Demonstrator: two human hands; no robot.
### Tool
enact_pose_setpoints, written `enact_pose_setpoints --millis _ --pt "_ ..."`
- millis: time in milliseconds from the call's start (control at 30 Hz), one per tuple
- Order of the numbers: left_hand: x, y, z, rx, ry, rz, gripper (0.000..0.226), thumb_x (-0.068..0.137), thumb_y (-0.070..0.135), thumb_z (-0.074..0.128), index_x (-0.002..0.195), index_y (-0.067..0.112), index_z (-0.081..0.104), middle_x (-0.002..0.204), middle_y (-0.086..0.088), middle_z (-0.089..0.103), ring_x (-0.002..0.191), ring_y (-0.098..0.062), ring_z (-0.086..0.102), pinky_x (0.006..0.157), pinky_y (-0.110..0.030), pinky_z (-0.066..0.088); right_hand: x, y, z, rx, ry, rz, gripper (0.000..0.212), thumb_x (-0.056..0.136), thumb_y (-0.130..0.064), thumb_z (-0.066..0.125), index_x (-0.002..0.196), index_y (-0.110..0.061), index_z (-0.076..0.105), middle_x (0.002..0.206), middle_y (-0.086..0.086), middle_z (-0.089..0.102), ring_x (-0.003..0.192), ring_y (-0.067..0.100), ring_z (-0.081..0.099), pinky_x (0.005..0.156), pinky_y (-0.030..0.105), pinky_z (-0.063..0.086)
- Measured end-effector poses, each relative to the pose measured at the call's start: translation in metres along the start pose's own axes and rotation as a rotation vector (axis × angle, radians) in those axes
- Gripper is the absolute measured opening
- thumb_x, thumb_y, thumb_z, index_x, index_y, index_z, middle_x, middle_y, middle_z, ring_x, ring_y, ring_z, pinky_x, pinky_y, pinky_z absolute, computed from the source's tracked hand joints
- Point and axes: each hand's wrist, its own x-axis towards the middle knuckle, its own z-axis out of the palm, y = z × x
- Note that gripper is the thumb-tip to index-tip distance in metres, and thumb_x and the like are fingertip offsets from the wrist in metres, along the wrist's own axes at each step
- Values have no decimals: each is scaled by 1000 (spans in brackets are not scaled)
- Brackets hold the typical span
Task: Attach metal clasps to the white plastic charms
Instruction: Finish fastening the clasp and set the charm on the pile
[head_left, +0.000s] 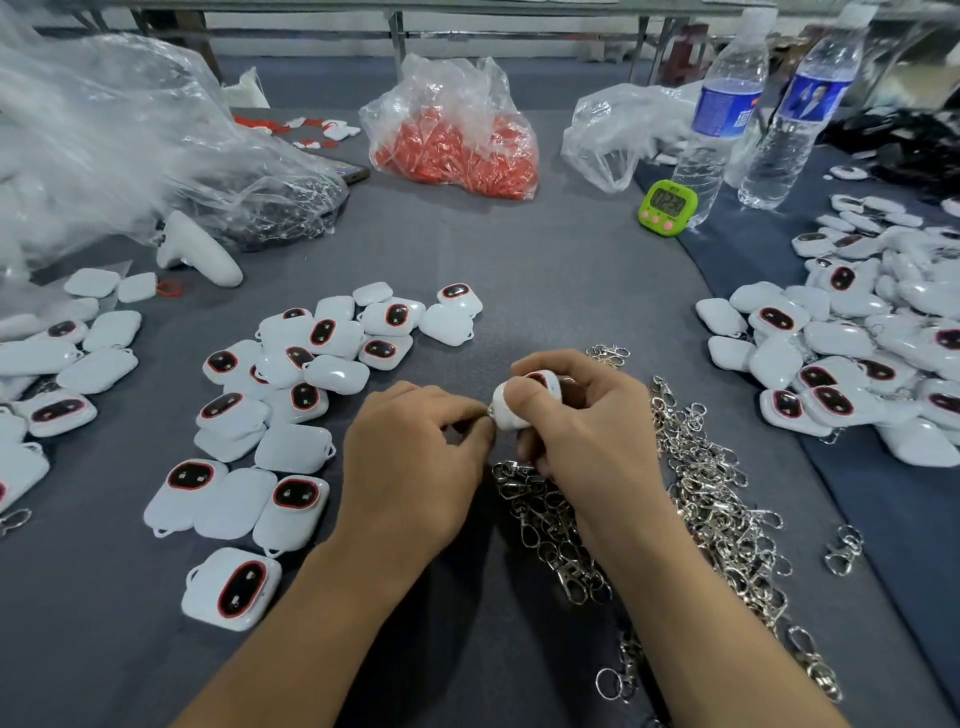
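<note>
Both hands meet just above the middle of the grey table. The right hand grips one white charm, fingers and thumb curled round its body so that a corner points toward the other hand. The left hand pinches a small glint of metal, which I take to be a metal clasp, right against that corner; most of it is hidden by the fingertips, so I cannot tell whether its gate has passed through the charm's loop. The step looks like the hooking itself, and the likeliest failure is a false catch: the gate snapping shut beside the loop, not through it, so the charm drops free when released. The loop on these charms looks thin, so forcing or twisting the clasp could bend or snap it. The hands work directly over the heap of loose clasps, which lies touching the right wrist; a dropped clasp would vanish into it, and a lifted one may drag tangled neighbours along. The pile of bare charms sits near the left hand, the other pile well apart on the right, and a charm set down carelessly could mix done with undone.
</note>
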Motion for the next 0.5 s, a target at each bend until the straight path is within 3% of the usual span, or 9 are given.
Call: enact_pose_setpoints --millis 133,200,267,300,367,500 --pt "2 2 2 -145 -18 -133 30 75 27 84 104 34 79 88 23 68 93 -2 58 83 -15 40 10 -8 -10 113 -23 112 16 90 1 65 95 -11 75 68 6 69 43 11 51 40 18 38" --pt "2 2 3 -142 -40 -155 32 77 32 83 108 36 77 87 29 63 97 3 55 83 -10 37 17 -15 -28 575 -39 150 20 83 1 74 100 -9 72 87 6 73 60 8 62 52 18 48" --pt "0 2 4 -110 -53 -171 32 78 34 82 110 35 77 86 31 58 100 1 56 85 -13 37 22 -18 -57 1105 -93 131 42 71 -4 80 112 -5 72 110 6 73 89 12 71 72 20 56" --pt "0 1 4 -89 -43 -167 32 78 33 82 110 33 77 87 29 59 101 -2 57 88 -16 38 23 -19 -67 1218 -106 119 49 71 -5 78 119 -4 71 119 8 72 97 14 72 78 22 58" --pt "0 0 5 -1 -2 -116 31 79 28 82 110 27 78 97 17 70 105 -10 58 93 -24 38 25 -17 -72 1125 -68 134 46 77 0 71 122 -4 71 121 10 73 94 15 74 80 23 59" --pt "7 -10 2 314 25 -88 42 81 26 76 122 21 72 133 0 65 127 -24 50 108 -39 32 25 -8 -45 248 158 50 32 79 11 69 96 -14 77 88 1 79 72 7 70 70 19 54"
